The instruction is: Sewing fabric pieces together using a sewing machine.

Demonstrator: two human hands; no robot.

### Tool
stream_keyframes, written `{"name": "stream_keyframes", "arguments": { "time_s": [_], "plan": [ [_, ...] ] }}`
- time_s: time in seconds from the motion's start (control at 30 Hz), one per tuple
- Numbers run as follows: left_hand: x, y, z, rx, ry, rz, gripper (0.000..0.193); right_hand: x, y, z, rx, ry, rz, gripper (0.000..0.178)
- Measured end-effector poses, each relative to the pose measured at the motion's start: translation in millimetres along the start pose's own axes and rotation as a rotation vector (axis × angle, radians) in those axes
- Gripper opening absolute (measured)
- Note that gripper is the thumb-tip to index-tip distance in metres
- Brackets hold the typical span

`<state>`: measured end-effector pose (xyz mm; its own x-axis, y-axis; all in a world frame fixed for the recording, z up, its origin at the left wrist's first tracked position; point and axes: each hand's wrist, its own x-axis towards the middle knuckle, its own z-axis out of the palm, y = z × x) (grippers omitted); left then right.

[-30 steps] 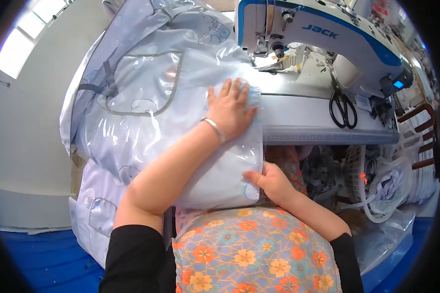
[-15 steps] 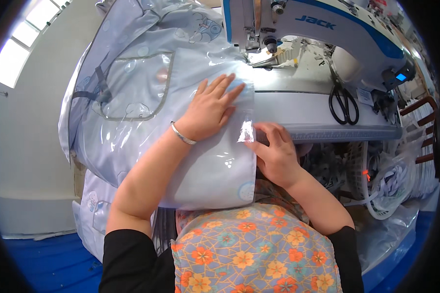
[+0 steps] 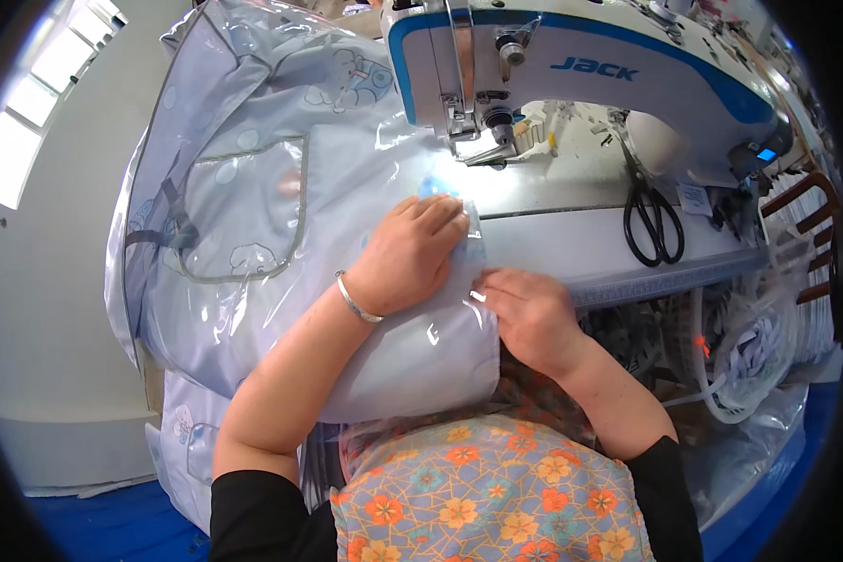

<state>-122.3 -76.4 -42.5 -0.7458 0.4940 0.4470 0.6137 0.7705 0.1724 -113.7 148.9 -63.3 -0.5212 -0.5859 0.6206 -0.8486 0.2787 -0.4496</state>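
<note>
A glossy pale-blue sheet of plastic-covered fabric (image 3: 384, 375), with cartoon prints and a grey-trimmed pocket (image 3: 244, 220), spreads over the table's left side and hangs toward my lap. My left hand (image 3: 407, 248), wearing a silver bangle, lies on it near the right edge, fingers drawn together and bent against the sheet; its thumb is mostly hidden. My right hand (image 3: 534, 314) pinches that edge a little nearer to me. Just beyond my left fingers, the lit needle area of a white and blue sewing machine (image 3: 571, 89) stands over the fabric's far right edge.
Black-handled scissors (image 3: 656, 201) lie on the table to the right. Below the table edge, a white basket (image 3: 698, 328) and a clear bag (image 3: 759, 347) hold scraps. More printed fabric (image 3: 178, 454) hangs at lower left, beside the wall (image 3: 66, 309).
My left hand has gone from spread flat to fingers drawn together, and sits nearer to me. The fabric edge has shifted toward me, and the right hand has moved slightly nearer too.
</note>
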Motion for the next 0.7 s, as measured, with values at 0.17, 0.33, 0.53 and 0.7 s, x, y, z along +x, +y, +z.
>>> {"name": "stream_keyframes", "arguments": {
  "time_s": [0.17,0.33,0.53,0.7],
  "plan": [
    [16,-21,7,-0.030,0.051,0.010,0.038,10,19,0,-0.029,-0.074,0.033,0.020],
    [26,-25,3,-0.039,-0.039,-0.051,0.034,11,14,0,-0.048,-0.099,-0.030,0.024],
    [18,41,2,0.055,-0.140,-0.191,0.060,-47,26,-27,-0.013,-0.094,-0.029,0.024],
    [-1,75,-4,0.019,-0.159,-0.245,0.063,-149,89,-150,0.022,0.673,0.630,0.005]
  ]
}}
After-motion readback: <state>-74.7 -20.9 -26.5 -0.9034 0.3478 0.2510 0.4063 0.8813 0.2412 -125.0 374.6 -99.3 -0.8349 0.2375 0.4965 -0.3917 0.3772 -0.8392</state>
